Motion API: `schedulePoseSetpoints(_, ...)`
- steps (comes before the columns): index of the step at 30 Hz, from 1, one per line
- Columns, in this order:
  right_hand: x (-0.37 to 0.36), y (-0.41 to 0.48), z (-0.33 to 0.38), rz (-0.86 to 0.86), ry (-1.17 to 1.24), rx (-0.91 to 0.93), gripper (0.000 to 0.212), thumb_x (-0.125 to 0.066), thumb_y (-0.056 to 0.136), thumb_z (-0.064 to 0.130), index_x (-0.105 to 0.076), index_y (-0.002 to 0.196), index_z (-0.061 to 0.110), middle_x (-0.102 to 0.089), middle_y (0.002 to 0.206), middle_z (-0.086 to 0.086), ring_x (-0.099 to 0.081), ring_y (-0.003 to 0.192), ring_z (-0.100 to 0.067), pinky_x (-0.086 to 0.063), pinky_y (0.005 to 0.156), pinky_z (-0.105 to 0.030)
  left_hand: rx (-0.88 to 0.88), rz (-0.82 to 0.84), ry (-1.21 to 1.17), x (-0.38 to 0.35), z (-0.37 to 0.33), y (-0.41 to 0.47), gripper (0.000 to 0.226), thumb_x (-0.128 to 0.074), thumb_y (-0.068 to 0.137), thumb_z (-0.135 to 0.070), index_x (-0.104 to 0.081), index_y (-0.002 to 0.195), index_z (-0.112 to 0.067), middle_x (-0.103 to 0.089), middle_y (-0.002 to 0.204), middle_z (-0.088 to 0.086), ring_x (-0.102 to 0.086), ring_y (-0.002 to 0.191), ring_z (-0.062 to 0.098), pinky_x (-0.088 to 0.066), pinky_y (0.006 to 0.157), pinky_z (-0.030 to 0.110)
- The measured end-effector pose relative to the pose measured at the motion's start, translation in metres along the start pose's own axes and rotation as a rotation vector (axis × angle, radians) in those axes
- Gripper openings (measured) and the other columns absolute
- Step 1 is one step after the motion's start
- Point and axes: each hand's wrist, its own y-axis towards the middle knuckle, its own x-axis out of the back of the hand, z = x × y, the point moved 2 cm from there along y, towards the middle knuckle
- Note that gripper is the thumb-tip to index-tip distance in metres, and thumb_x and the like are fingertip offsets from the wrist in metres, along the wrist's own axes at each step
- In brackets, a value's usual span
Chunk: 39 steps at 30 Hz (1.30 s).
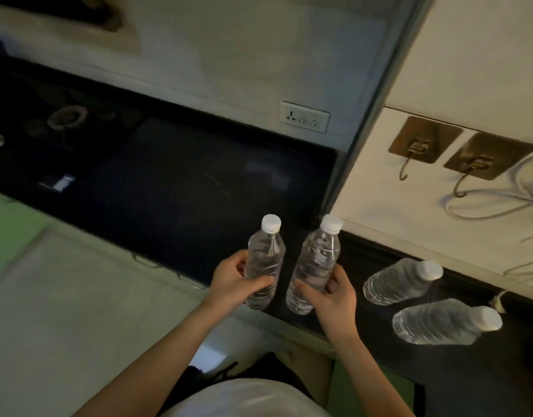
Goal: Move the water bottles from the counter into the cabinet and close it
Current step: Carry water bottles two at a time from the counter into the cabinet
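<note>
My left hand [233,281] grips a clear water bottle [266,254] with a white cap, held upright above the front edge of the dark counter [175,188]. In my right hand [331,293] is a second clear bottle [318,260], tilted a little to the right. Two more capped bottles stand on the counter at the right, one [400,281] behind the other [442,322]. No cabinet shows clearly in the head view.
A white wall socket [305,117] sits above the counter. Two brass adhesive hooks [424,144] and loose cables [493,203] hang on the right wall. A stove burner [67,116] lies far left. Pale floor [64,296] spreads below the counter edge.
</note>
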Motion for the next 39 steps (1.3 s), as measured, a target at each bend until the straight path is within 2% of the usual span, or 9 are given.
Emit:
schedulePoseSetpoints(7,-0.104,-0.03,0.055,0.299,-0.098,0.113,0.046,-0.086,0.071,0.017,-0.059,0.105,0.033,-0.072,0.095,0.009,-0.069,0.088,0.0,-0.054,0.068,-0.014,0.038,-0.316,-0.151,0.105,0.029,-0.065,0.028,-0.084,0.07,-0.015,-0.07,0.093,-0.019,-0.072,0.077,-0.006,-0.063,0.063,-0.007,-0.045,0.056,0.006)
schedulePoseSetpoints(11,-0.183,-0.072,0.059,0.405,-0.153,0.118,0.04,-0.088,0.067,0.016,-0.062,0.094,0.028,-0.073,0.086,0.004,-0.071,0.078,-0.006,-0.055,0.067,-0.021,0.125,-0.485,-0.268,0.172,0.073,-0.118,0.023,-0.082,0.072,-0.015,-0.071,0.093,-0.016,-0.075,0.081,-0.001,-0.067,0.066,0.001,-0.05,0.06,0.015)
schedulePoseSetpoints(16,-0.303,-0.153,0.063,0.643,-0.138,0.097,0.039,-0.085,0.068,0.001,-0.066,0.094,0.023,-0.075,0.083,0.005,-0.072,0.075,-0.005,-0.053,0.062,-0.014,0.219,-0.695,-0.322,0.26,0.147,-0.208,0.036,-0.079,0.058,-0.044,-0.071,0.083,-0.02,-0.07,0.07,-0.005,-0.062,0.062,0.005,-0.049,0.058,0.02)
schedulePoseSetpoints(22,-0.423,-0.221,0.073,0.875,-0.159,0.145,0.038,-0.084,0.067,-0.006,-0.065,0.095,0.013,-0.073,0.084,0.003,-0.07,0.072,-0.001,-0.049,0.06,-0.009,0.318,-0.967,-0.314,0.337,0.202,-0.296,0.039,-0.076,0.055,-0.051,-0.068,0.081,-0.022,-0.07,0.071,-0.004,-0.064,0.064,0.009,-0.051,0.061,0.027)
schedulePoseSetpoints(26,-0.498,-0.26,0.086,1.06,-0.218,0.24,0.04,-0.086,0.067,0.002,-0.065,0.099,0.012,-0.073,0.089,0.002,-0.069,0.073,0.001,-0.049,0.061,-0.009,0.375,-1.178,-0.348,0.38,0.232,-0.344,0.022,-0.083,0.068,-0.029,-0.065,0.077,-0.019,-0.063,0.063,-0.007,-0.052,0.052,-0.001,-0.04,0.05,0.012)
schedulePoseSetpoints(28,-0.531,-0.272,0.086,1.108,-0.247,0.28,0.04,-0.087,0.065,0.004,-0.065,0.098,0.01,-0.073,0.09,-0.001,-0.068,0.073,-0.001,-0.05,0.063,-0.01,0.402,-1.265,-0.402,0.399,0.247,-0.358,0.024,-0.084,0.067,-0.026,-0.063,0.072,-0.016,-0.057,0.057,-0.009,-0.048,0.047,-0.001,-0.038,0.048,0.012)
schedulePoseSetpoints(33,-0.623,-0.286,0.083,1.197,-0.335,0.332,0.046,-0.089,0.061,0.005,-0.064,0.1,0.011,-0.072,0.089,0.0,-0.066,0.071,0.001,-0.051,0.063,-0.012,0.508,-1.415,-0.524,0.445,0.295,-0.371,0.053,-0.073,0.049,-0.055,-0.066,0.077,-0.01,-0.059,0.06,-0.004,-0.048,0.05,0.004,-0.041,0.052,0.021)
schedulePoseSetpoints(37,-0.718,-0.287,0.094,1.252,-0.341,0.369,0.047,-0.089,0.061,0.006,-0.064,0.099,0.013,-0.07,0.087,0.003,-0.065,0.07,0.002,-0.05,0.062,-0.011,0.586,-1.463,-0.556,0.514,0.329,-0.357,0.027,-0.085,0.065,-0.031,-0.068,0.076,-0.012,-0.059,0.055,-0.01,-0.049,0.045,-0.002,-0.039,0.047,0.012)
schedulePoseSetpoints(39,-0.77,-0.285,0.105,1.265,-0.331,0.382,0.047,-0.09,0.06,0.01,-0.064,0.099,0.016,-0.07,0.087,0.004,-0.065,0.072,-0.001,-0.051,0.063,-0.014,0.593,-1.486,-0.541,0.563,0.341,-0.343,0.028,-0.082,0.061,-0.037,-0.069,0.075,-0.017,-0.061,0.053,-0.012,-0.052,0.046,-0.003,-0.04,0.049,0.015)
